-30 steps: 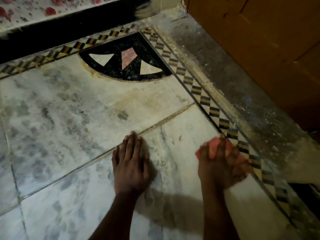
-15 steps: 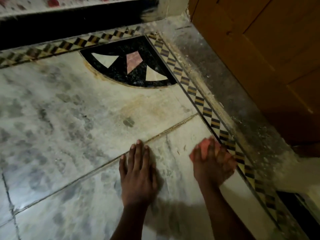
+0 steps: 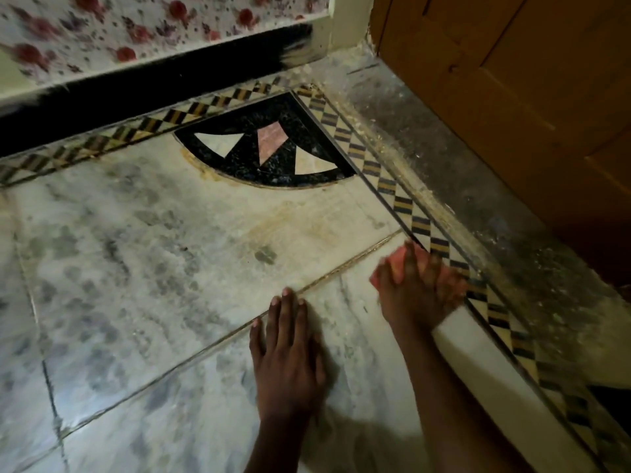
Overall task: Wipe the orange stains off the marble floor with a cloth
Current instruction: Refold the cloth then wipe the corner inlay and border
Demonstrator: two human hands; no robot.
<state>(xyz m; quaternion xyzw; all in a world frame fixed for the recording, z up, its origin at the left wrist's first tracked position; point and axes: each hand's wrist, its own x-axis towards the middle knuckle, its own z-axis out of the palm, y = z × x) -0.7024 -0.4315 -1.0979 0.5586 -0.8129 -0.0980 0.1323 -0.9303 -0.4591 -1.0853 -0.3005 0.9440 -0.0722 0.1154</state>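
Kneeling over marble floor (image 3: pixel 143 254), pale slabs with grey mottling, filling most of the head view. Running along right side, a chequered yellow-and-black border strip (image 3: pixel 403 199), beyond it a dusty grey threshold (image 3: pixel 478 186) and a wooden door (image 3: pixel 532 83). Sitting in the corner, a black quarter-circle inlay (image 3: pixel 273 155) with pale and pink wedges. Showing orange-brown staining in two places: a rim along the inlay's curved edge (image 3: pixel 201 165) and a faint smeared patch (image 3: pixel 283 220) on the slab below it, both well apart from the cloth right now.

Pressing left hand (image 3: pixel 286 356) flat on the floor, fingers extended and together, holding nothing, fingertips just reaching the slab joint (image 3: pixel 218 339); likely bracing body weight so the other arm can scrub freely. Bearing down with right hand (image 3: pixel 416 295), fingers spread over the pink-orange cloth (image 3: pixel 392 268), pinning it against the floor just beside the border strip, near where the joint meets it. Blurring at that hand, so likely mid-stroke; exact finger grip hard to read. Bunching the cloth under the palm probably for pressure on a small spot.

Judging progress: working the slab edge, main stains near the inlay not yet reached.
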